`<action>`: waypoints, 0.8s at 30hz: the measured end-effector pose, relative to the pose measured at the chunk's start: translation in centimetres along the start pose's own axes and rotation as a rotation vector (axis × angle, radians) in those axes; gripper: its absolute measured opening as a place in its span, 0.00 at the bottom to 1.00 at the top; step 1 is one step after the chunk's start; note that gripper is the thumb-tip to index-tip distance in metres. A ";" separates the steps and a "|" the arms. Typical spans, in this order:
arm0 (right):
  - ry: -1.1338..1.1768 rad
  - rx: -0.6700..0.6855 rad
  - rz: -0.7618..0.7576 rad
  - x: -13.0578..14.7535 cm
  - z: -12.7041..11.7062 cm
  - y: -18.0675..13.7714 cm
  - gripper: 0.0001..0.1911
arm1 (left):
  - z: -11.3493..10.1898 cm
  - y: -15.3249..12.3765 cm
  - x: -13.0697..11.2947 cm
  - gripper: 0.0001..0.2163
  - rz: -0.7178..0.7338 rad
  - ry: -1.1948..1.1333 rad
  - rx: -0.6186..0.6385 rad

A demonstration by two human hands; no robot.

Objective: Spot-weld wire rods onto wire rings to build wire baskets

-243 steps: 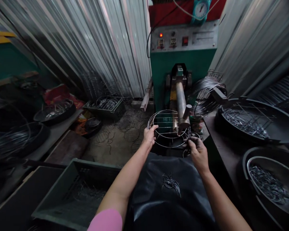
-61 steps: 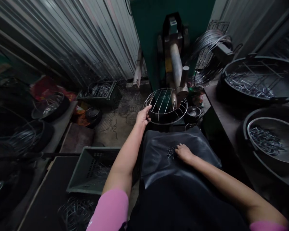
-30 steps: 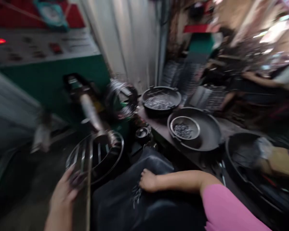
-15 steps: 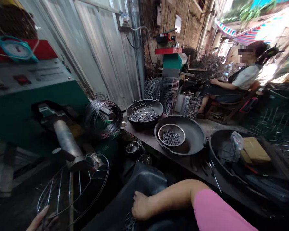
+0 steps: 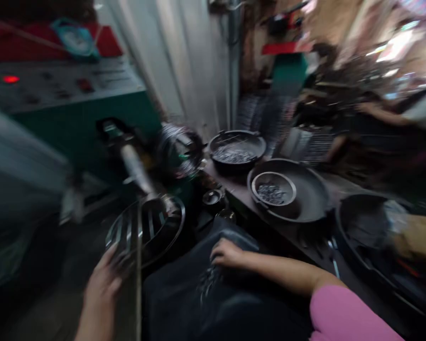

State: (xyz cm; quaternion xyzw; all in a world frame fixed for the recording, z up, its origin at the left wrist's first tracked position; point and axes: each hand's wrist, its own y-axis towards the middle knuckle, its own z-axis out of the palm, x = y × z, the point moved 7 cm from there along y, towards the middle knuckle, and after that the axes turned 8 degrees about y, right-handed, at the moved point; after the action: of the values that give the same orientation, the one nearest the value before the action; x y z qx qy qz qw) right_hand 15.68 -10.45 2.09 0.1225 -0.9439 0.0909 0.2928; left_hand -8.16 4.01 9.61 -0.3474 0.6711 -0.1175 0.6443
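- Since the frame half a second ago, the view has swung left; the red indicator lamp [image 5: 10, 79] has come into frame.
- Left hand [image 5: 106, 279]: closed on the near-left rim of the round wire rack [image 5: 151, 224].
- Right hand [image 5: 227, 253]: fingers curled at the edge of loose wire pieces [image 5: 208, 282] on the black apron [image 5: 177, 293]; blur, cannot tell whether one is gripped.
- Rack position: at the end of the cylindrical arm [image 5: 137, 166] of the green machine [image 5: 88, 121]; contact between them cannot be determined.
- Right of the machine arm: wire coil [image 5: 172, 135].
- On the bench [image 5: 241, 194]: black pan [image 5: 236, 166] holding wire stock; nearer, a wide pan [image 5: 310, 194] containing a metal bowl [image 5: 289, 189] of short wire.
- Far right: a co-worker's forearm [image 5: 386, 114].
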 end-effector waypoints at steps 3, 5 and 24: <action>0.622 -0.153 0.202 -2.0 -1.4 -0.3 0.12 | -0.4 1.2 0.5 0.10 0.045 -0.092 0.134; 0.805 -0.143 0.286 -3.1 -1.0 0.1 0.14 | -1.1 2.5 1.2 0.13 0.069 -0.165 0.154; 0.528 0.171 0.193 -1.9 3.5 1.1 0.15 | 0.4 1.2 10.7 0.23 0.376 0.113 0.305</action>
State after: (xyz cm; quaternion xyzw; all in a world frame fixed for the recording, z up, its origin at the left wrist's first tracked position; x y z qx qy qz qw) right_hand 15.07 -9.95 -1.92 0.0287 -0.8312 0.2265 0.5070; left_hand -7.37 -1.61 0.47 -0.1080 0.7334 -0.1146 0.6613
